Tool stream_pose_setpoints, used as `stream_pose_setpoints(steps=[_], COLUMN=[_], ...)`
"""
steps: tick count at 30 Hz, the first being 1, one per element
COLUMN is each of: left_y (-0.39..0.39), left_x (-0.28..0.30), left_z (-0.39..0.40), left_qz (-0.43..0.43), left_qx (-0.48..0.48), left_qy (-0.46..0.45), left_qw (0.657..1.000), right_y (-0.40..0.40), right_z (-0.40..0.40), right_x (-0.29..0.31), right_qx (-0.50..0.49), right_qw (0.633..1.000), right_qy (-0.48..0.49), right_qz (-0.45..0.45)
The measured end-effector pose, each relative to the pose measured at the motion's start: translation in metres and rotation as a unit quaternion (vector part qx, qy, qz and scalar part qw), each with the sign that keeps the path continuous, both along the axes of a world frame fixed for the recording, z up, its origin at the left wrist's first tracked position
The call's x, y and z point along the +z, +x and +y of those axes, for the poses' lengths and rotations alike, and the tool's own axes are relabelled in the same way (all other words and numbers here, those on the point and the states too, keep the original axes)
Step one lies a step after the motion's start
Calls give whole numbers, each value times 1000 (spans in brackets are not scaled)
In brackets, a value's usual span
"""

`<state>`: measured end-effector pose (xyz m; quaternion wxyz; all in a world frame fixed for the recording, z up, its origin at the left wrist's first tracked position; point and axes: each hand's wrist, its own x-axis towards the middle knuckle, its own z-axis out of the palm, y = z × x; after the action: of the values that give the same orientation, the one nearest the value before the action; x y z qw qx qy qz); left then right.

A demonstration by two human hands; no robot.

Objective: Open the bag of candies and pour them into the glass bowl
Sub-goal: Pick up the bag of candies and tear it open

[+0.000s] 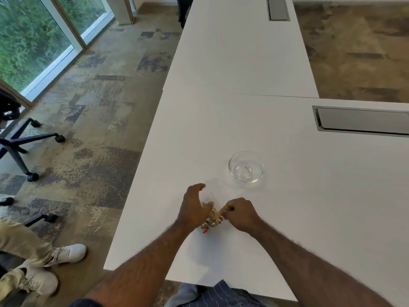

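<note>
Head camera: on a white table [287,207], the left hand [193,209] steadies a small clear bag of gold-wrapped candies [211,220], fingers loosely spread, while the right hand [240,214] pinches its top, seemingly to open it. Just beyond, the empty round glass bowl [246,166] stands within pouring reach.

A long white desk [232,120] runs away from the viewer, made of sections that meet at a thin seam across its middle. A clear glass bowl [246,166] stands upright on it, nothing inside. At about seven o'clock from the bowl, near it but apart, a small bag of candies [211,221] in gold wrappers lies on the surface between two hands. Set flush into the top are two grey cable hatches: one [363,120] at two o'clock from the bowl, the other [278,8] far off at twelve.
</note>
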<state>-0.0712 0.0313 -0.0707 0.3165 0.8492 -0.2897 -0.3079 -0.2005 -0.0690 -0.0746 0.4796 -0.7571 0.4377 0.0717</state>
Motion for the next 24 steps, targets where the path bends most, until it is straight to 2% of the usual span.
stream_pose_setpoints(steps=[3,9,12,18,21,24], left_y=[-8,-19,-18,-14,-11,-7], left_x=[8,21,20,25,27,25], left_z=[-5,-8,-5,4,7,8], left_qz=[-32,53,146,340,347,270], left_qx=[64,74,135,180,162,136], left_qy=[-1,54,26,-32,-24,7], left_qw=[997,994,980,922,923,953], right_y=[6,14,14,8,7,8], right_z=[3,10,12,10,12,14], right_x=[10,20,20,22,22,23], right_qx=[-20,-19,-48,-108,-107,-107], right_qw=[1000,999,996,957,949,950], right_qy=[-8,6,50,242,275,277], right_qz=[-21,-43,-56,-115,-112,-100])
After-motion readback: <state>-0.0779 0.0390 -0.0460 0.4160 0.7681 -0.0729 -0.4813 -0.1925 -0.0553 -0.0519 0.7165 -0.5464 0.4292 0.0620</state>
